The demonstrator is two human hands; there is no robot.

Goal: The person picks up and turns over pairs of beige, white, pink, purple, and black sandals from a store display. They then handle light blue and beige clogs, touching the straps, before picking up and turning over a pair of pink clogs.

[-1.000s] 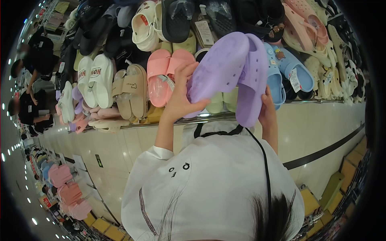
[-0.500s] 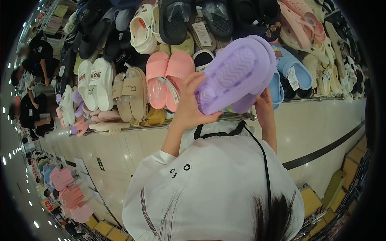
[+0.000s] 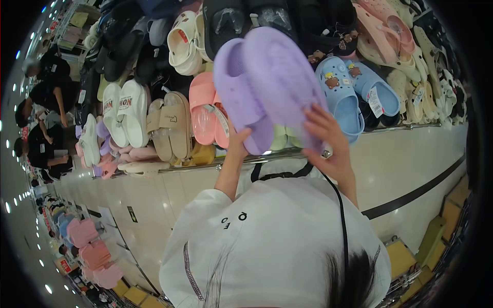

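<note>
A pair of lavender clogs (image 3: 237,87) is raised in front of the shoe display, toes pointing up and away. My left hand (image 3: 237,151) is closed round the heel end of the left clog, its thumb on the near side. The right clog overlaps the left one, with its sole turned toward me and smeared by motion. My right hand (image 3: 328,146) has its fingers on the right edge of that sole and its thumb below the heel. Behind the pair are coral slides (image 3: 203,120), partly hidden, and light blue clogs (image 3: 341,97) with bear charms.
White slides (image 3: 134,110) and beige slides (image 3: 177,123) lie to the left on the display. A metal rail (image 3: 192,165) runs along its front edge. Dark slippers (image 3: 223,20) lie behind. Several people (image 3: 51,97) stand at far left. A black cord (image 3: 336,205) hangs over my white shirt.
The lavender clogs have turned and tilted left, so the left clog's upper now shows beside the sole. My right hand has come round onto the sole's right edge; my left hand has moved lower.
</note>
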